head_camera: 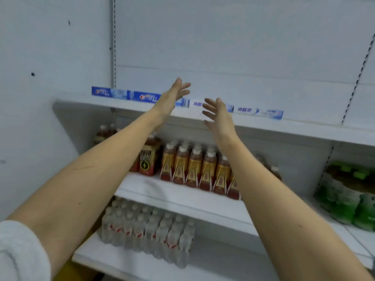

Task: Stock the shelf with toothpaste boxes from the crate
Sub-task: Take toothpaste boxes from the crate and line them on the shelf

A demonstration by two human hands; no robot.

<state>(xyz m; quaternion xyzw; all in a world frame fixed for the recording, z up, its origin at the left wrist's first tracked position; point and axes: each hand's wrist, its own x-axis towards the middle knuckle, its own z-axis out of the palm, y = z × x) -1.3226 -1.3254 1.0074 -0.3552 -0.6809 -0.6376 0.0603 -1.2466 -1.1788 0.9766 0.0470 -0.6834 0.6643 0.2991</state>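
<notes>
Both hands empty, fingers spread: left hand (172, 96), right hand (218, 114), raised before the top shelf (304, 128). Toothpaste boxes (125, 93) lie end to end along it. Brown drink bottles (194, 165) below, water bottles (146, 230) lowest, green bottles (349, 195) right.

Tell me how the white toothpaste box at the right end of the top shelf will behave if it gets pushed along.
The long white cardboard toothpaste box lies flat on its long side, so it would probably slide rather than tip or roll. It looks slim, so likely light. Pushed at one end, it may swivel on the smooth white top shelf instead of travelling straight.
</notes>
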